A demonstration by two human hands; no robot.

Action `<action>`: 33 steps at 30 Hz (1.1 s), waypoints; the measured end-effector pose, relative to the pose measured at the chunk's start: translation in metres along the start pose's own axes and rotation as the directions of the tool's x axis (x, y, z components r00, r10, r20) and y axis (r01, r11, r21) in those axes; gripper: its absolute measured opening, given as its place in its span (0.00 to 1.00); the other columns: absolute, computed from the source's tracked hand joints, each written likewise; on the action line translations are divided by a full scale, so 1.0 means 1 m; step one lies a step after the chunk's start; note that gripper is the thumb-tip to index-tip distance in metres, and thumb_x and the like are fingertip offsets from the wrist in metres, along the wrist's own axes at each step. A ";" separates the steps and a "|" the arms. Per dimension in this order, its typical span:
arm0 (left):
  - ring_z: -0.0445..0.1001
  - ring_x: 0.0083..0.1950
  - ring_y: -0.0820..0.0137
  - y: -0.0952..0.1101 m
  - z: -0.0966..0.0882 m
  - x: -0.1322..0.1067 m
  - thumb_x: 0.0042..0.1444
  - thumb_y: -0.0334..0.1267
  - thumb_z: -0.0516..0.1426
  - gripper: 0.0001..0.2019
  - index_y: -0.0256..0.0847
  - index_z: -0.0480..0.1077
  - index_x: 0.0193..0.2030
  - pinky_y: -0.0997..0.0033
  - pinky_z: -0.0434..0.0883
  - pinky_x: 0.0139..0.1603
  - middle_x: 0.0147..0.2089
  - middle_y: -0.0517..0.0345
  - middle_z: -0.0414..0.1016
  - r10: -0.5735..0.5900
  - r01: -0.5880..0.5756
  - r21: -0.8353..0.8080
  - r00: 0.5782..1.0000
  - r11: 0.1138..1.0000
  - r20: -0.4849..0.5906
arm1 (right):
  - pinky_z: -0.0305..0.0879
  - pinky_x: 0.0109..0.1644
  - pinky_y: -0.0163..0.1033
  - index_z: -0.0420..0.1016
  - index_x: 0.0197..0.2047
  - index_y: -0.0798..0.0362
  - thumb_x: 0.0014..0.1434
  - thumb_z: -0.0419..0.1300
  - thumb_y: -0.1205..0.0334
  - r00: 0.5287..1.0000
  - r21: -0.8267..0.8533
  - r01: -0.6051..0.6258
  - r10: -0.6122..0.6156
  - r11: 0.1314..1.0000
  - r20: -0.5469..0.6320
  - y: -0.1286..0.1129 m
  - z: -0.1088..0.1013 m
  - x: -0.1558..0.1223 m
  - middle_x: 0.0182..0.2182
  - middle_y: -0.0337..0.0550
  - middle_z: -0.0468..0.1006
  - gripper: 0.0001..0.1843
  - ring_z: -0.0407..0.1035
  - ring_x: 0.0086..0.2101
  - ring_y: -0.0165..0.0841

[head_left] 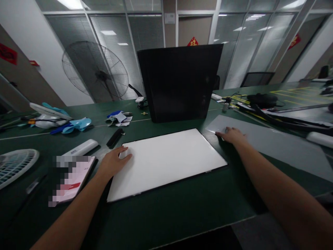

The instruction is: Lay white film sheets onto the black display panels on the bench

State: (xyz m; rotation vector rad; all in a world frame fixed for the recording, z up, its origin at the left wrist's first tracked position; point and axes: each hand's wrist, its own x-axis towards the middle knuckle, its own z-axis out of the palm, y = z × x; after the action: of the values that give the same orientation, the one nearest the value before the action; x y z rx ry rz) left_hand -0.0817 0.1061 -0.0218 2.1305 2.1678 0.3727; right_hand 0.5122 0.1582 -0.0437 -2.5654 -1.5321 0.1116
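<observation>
A flat white rectangular panel [166, 161] with a thin dark edge lies on the dark green table [169, 215] in front of me. My left hand [113, 161] rests on the panel's left edge, fingers curled loosely over it and thumb on the white face. My right hand [231, 135] lies flat, fingers stretched out, on the near corner of a grey sheet [275, 146] just right of the panel's far right corner. Neither hand lifts anything.
An upright black panel [179, 81] stands behind the white one. On the left lie a pixelated card [71, 178], a white bar [80, 148], a small black bar [114, 138], a fan grille [15, 166] and blue-white parts [70, 125]. Cables and black gear [262, 102] sit at the right.
</observation>
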 end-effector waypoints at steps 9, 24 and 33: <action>0.77 0.63 0.48 -0.002 -0.002 -0.003 0.60 0.54 0.59 0.27 0.41 0.77 0.61 0.53 0.71 0.64 0.67 0.46 0.76 -0.005 0.003 -0.036 0.998 0.999 -0.057 | 0.68 0.56 0.56 0.74 0.64 0.57 0.68 0.53 0.42 0.995 0.008 0.087 -0.086 0.996 -0.048 -0.034 -0.026 -0.034 0.57 0.69 0.76 0.33 0.73 0.56 0.56; 0.77 0.61 0.52 -0.006 -0.004 -0.002 0.68 0.61 0.47 0.31 0.40 0.78 0.59 0.56 0.70 0.64 0.66 0.49 0.77 0.016 -0.021 -0.115 0.999 0.993 -0.041 | 0.44 0.77 0.56 0.40 0.81 0.55 0.68 0.50 0.31 0.298 0.572 0.739 -0.934 0.356 0.197 -0.144 -0.031 -0.215 0.78 0.53 0.39 0.52 0.41 0.75 0.45; 0.76 0.63 0.49 -0.010 0.002 -0.001 0.59 0.67 0.56 0.37 0.40 0.74 0.64 0.55 0.69 0.66 0.68 0.45 0.74 0.001 -0.002 -0.045 0.999 0.999 -0.037 | 0.51 0.72 0.66 0.74 0.68 0.48 0.74 0.45 0.44 0.570 0.052 0.817 -0.818 0.574 0.077 -0.111 -0.022 -0.138 0.71 0.52 0.64 0.31 0.59 0.69 0.51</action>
State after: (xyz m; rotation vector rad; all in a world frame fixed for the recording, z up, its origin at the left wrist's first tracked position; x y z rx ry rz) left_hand -0.0909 0.1051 -0.0257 2.1185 2.1559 0.4596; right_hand 0.3532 0.0861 -0.0053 -1.5697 -2.5665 0.1221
